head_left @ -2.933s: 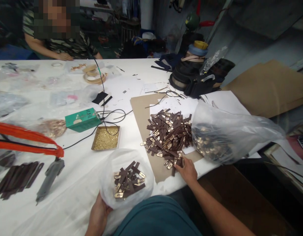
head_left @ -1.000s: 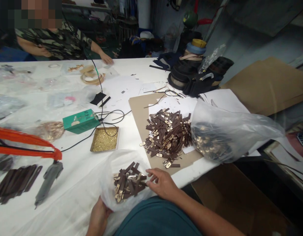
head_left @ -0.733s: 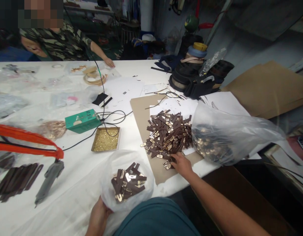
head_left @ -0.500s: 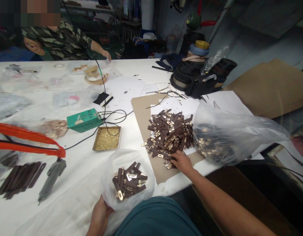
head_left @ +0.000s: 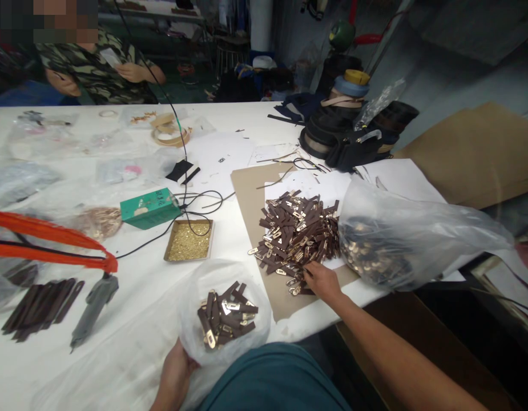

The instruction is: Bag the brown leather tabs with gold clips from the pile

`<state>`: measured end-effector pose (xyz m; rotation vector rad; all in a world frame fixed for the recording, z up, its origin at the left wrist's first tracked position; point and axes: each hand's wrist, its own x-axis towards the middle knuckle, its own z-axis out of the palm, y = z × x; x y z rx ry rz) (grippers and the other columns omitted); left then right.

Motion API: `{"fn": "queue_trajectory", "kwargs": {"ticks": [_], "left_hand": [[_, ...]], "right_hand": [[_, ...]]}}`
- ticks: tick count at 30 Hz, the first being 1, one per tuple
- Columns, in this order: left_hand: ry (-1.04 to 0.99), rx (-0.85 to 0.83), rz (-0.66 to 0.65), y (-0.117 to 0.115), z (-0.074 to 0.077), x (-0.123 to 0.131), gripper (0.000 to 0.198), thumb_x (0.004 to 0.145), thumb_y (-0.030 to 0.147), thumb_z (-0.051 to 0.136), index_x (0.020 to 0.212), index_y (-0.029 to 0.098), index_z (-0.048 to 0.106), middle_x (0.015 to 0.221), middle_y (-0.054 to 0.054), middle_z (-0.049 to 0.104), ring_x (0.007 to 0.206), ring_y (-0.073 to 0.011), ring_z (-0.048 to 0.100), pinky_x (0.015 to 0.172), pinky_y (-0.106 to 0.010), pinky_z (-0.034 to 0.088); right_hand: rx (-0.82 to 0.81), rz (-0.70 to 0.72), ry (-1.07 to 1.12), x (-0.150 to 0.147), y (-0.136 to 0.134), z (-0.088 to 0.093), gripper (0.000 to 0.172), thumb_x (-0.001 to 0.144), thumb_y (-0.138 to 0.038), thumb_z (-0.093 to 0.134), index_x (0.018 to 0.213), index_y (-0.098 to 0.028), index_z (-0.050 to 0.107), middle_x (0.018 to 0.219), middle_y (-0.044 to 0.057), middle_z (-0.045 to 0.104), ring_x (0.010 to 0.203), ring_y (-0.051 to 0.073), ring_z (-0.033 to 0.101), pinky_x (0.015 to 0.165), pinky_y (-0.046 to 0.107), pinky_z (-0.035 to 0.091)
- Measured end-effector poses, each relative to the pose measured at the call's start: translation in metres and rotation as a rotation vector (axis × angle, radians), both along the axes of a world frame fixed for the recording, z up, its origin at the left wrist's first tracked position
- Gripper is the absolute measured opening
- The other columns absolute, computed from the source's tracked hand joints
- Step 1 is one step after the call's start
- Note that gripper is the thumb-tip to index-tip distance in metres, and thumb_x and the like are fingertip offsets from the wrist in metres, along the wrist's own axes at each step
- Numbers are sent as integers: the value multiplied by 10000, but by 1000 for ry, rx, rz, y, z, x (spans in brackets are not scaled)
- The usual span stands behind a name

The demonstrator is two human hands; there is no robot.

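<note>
My left hand (head_left: 178, 368) grips the outside of a clear plastic bag (head_left: 189, 337), which stands with its mouth up against my front. Inside it lie several brown strap tabs with gold metal ends (head_left: 225, 314). My right hand (head_left: 323, 281) reaches to the near edge of a heap of the same brown strap tabs (head_left: 298, 228). Its fingers are bent and pinched at a tab there; the fingertips are partly hidden by the hand and heap. The heap rests on white paper and brown cardboard (head_left: 246, 194).
A stuffed plastic bag (head_left: 375, 245) lies right of the heap. To the left are a tray of small gold pieces (head_left: 189, 242), a green box (head_left: 150, 206), a grey electric screwdriver (head_left: 95, 308) on an orange cord and dark strips (head_left: 41, 308). Across the table sits another person (head_left: 109, 68).
My right hand has shifted slightly and stays at the heap's near edge. My left hand keeps its hold. The person across has drawn a hand back from the table and holds something pale.
</note>
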<state>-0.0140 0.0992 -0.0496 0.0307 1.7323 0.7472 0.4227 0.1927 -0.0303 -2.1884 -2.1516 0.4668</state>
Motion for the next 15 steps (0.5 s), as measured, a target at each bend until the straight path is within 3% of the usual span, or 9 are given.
{"fn": "queue_trajectory", "kwargs": {"ticks": [4,8,12,15], "left_hand": [[-9,26,2,-1,-7,-3,353,975,423,562,1238,212,670,927,-50,743,678,-175,654,631,-279,544],[-18,15,25,-2,-7,-4,327,988,398,546,1213,198,674,928,-52,750,675,-172,658,638,-280,549],[-30,13,20,-3,-8,-6,321,991,396,544,1205,199,678,916,-51,755,696,-185,677,643,-285,556],[-14,5,15,-3,-13,-6,329,987,419,545,1184,199,689,936,-55,761,706,-194,686,617,-284,555]], "right_hand": [[62,-86,178,7,-1,-2,319,1010,-391,509,1188,-268,743,1134,27,697,1054,172,642,915,251,455],[173,-168,455,12,2,4,412,963,-500,490,1071,-201,752,1141,65,687,1059,186,640,981,284,478],[106,-364,647,-5,4,24,516,889,-626,529,966,-154,721,907,93,682,861,198,633,814,292,513],[-49,-482,882,-52,-5,47,576,860,-685,570,1020,-143,679,753,63,641,681,172,591,641,261,482]]}}
